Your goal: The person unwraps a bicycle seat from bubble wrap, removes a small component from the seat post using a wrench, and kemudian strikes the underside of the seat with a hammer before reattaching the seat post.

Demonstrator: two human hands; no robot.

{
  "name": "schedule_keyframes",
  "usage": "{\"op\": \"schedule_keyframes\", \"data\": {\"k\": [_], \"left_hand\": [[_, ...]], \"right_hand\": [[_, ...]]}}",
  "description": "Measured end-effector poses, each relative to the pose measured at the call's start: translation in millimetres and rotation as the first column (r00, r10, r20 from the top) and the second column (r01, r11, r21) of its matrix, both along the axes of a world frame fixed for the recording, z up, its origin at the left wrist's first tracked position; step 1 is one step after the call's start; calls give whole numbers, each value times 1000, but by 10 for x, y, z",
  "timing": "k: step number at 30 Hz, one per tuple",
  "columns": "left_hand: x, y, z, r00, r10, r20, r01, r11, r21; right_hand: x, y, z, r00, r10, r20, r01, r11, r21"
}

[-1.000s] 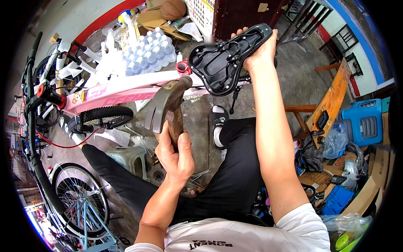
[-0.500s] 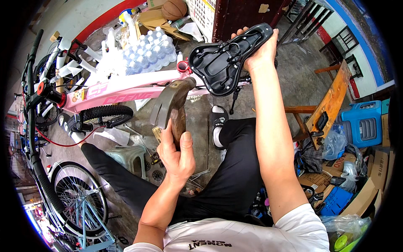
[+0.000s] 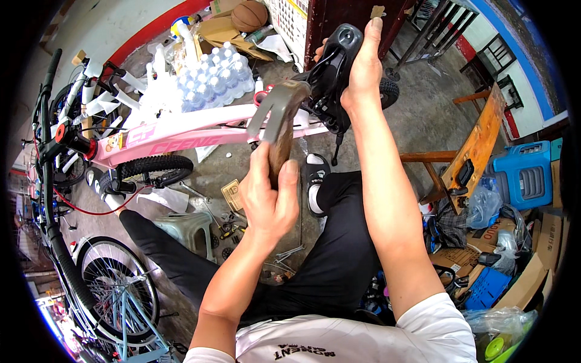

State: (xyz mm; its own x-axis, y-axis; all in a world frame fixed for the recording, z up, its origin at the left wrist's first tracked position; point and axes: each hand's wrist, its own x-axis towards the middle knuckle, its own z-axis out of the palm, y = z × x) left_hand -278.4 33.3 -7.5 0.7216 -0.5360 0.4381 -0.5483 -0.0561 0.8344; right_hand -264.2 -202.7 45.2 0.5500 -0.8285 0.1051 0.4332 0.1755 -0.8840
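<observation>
My left hand (image 3: 270, 202) is closed round the wooden handle of a claw hammer (image 3: 279, 107), its metal head uppermost. The black bicycle saddle (image 3: 339, 63) is gripped in my right hand (image 3: 365, 69), tilted so that its nose points up and its underside faces left. The hammer's head reaches the saddle's near side; whether they touch I cannot tell. Behind both lies a pink bicycle frame (image 3: 187, 130) with a red seat clamp (image 3: 261, 97). Its black handlebar (image 3: 45, 157) runs down the left side.
Shrink-wrapped water bottles (image 3: 215, 75) stand beyond the frame. A plastic stool (image 3: 184, 230) and scattered tools (image 3: 290, 254) are on the floor before me. To the right are a wooden bench (image 3: 481, 145), a blue plastic stool (image 3: 523, 175) and cardboard boxes (image 3: 523, 281). A bicycle wheel (image 3: 115, 284) is at lower left.
The saddle has turned from showing its underside broadly to standing nearly edge-on. My left hand has moved the hammer right and up a little, toward the saddle.
</observation>
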Motion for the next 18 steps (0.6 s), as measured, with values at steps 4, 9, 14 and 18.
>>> {"op": "schedule_keyframes", "data": {"k": [4, 9, 14, 18], "left_hand": [[1, -74, 41, 1000, 10, -29, -8, 998, 64], [5, -33, -40, 999, 19, 35, -17, 999, -30], [-47, -18, -8, 998, 10, -62, -6, 998, 68], [-36, 57, -150, 991, 6, -132, -13, 998, -54]], "right_hand": [[12, -52, -58, 996, -43, -77, 41, 999, -31], [46, -40, -51, 1000, -1, -26, 1, 1000, -23], [16, -60, -71, 994, -26, -106, 13, 992, -124], [59, 4, -10, 999, 10, -37, -11, 1000, -23]]}}
